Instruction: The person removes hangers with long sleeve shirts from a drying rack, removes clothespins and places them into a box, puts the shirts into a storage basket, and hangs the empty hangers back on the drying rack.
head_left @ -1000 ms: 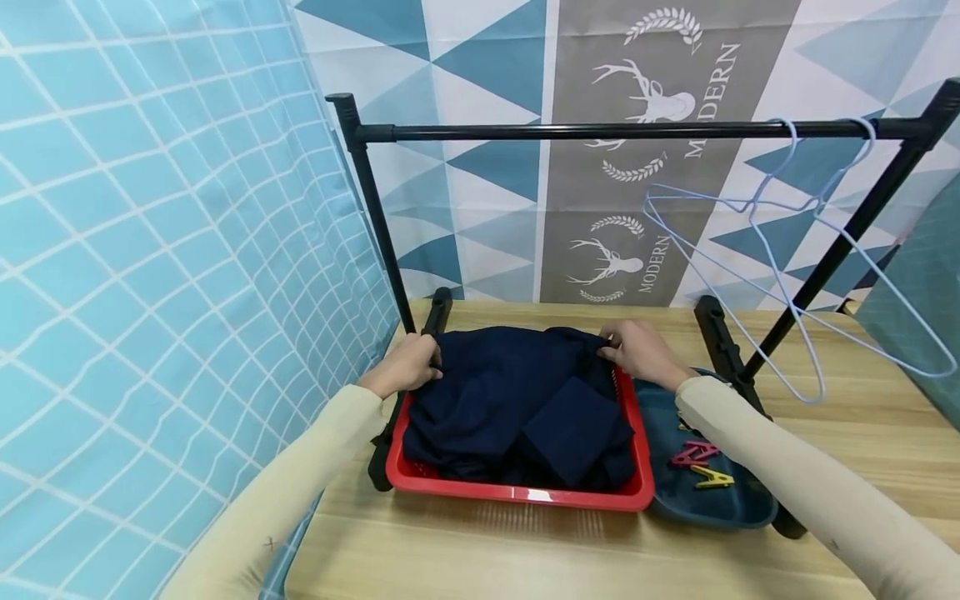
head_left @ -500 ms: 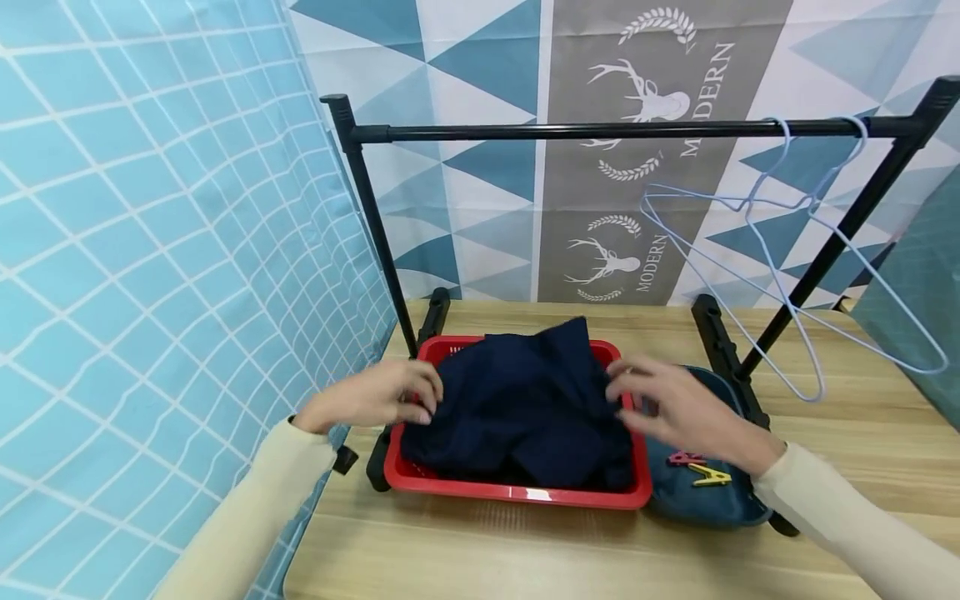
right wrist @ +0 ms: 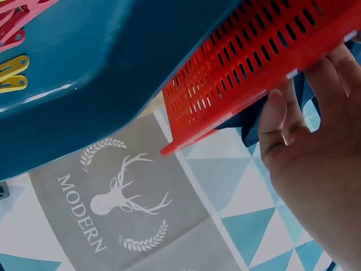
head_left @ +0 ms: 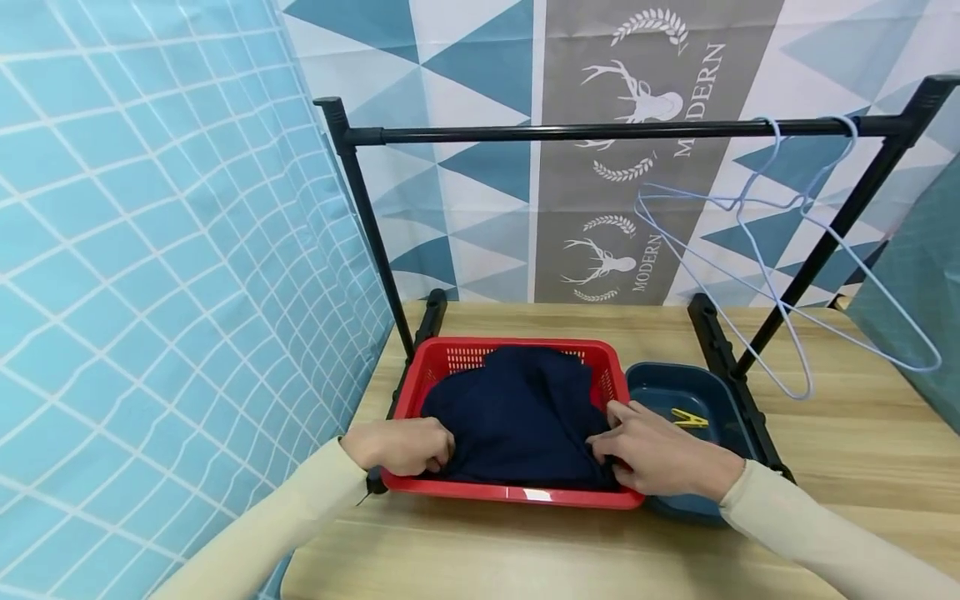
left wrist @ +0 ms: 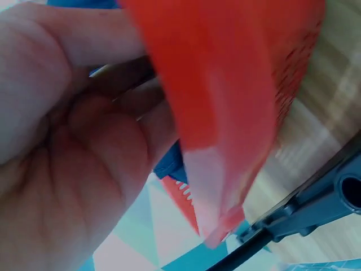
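A dark navy cloth garment [head_left: 517,417] lies bunched in a red plastic basket [head_left: 517,493] on the table. At the basket's near left corner, my left hand [head_left: 408,446] has curled fingers gripping the garment's edge. My right hand [head_left: 652,446] reaches over the right rim and pinches the cloth near the front right corner. In the left wrist view, the basket rim [left wrist: 225,107] hides the left fingertips. The right wrist view has the right fingers [right wrist: 324,82] inside the rim, where the basket wall partly covers them and the cloth [right wrist: 254,121].
Right of the basket is a dark blue tray [head_left: 667,372] with a yellow clothes peg [head_left: 688,418] and pink pegs [right wrist: 17,20]. A black rail [head_left: 525,133] spans above, carrying light blue hangers [head_left: 757,204]. Its feet [head_left: 708,333] stand beside tray and basket.
Both hands let go of the garment's far corners, drew back, and now grip its near side. The cloth has dropped away from the basket's far rim, baring the red interior there.
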A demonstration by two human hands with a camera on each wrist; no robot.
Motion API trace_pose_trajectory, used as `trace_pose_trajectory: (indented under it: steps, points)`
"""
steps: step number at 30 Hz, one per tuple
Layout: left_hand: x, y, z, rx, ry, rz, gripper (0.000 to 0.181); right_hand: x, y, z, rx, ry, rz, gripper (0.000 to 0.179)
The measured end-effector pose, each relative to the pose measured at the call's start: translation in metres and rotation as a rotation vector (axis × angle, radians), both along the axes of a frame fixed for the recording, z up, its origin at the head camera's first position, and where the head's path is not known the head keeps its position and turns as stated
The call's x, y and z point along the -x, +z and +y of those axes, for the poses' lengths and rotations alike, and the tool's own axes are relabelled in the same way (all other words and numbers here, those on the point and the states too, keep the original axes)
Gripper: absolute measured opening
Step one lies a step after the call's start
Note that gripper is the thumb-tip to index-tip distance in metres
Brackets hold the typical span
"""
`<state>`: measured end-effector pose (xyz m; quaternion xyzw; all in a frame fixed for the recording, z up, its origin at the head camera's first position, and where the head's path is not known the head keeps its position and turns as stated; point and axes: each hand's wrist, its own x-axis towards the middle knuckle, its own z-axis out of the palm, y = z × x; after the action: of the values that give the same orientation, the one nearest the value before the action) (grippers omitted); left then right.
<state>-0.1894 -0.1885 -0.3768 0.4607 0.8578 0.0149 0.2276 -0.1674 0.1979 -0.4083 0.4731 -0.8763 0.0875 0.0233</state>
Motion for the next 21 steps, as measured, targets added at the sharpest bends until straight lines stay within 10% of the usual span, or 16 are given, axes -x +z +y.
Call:
trace_pose_trajectory:
  steps: [5, 11, 16, 21]
  points:
    - [0.008, 0.008, 0.002, -0.054, 0.061, 0.007, 0.017, 0.004, 0.013, 0.006, -0.016, -0.032, -0.134, 0.005]
    - [0.016, 0.013, 0.003, -0.27, 0.14, 0.274, 0.025, 0.008, 0.018, 0.003, 0.124, -0.102, -0.01, 0.019]
    - [0.015, 0.014, 0.007, -0.199, 0.023, 0.328, 0.081, 0.007, 0.014, -0.007, 0.074, -0.191, 0.029, 0.075]
    - [0.008, 0.008, 0.005, -0.043, -0.089, 0.325, 0.08, 0.004, 0.005, -0.009, -0.07, -0.183, -0.081, 0.076]
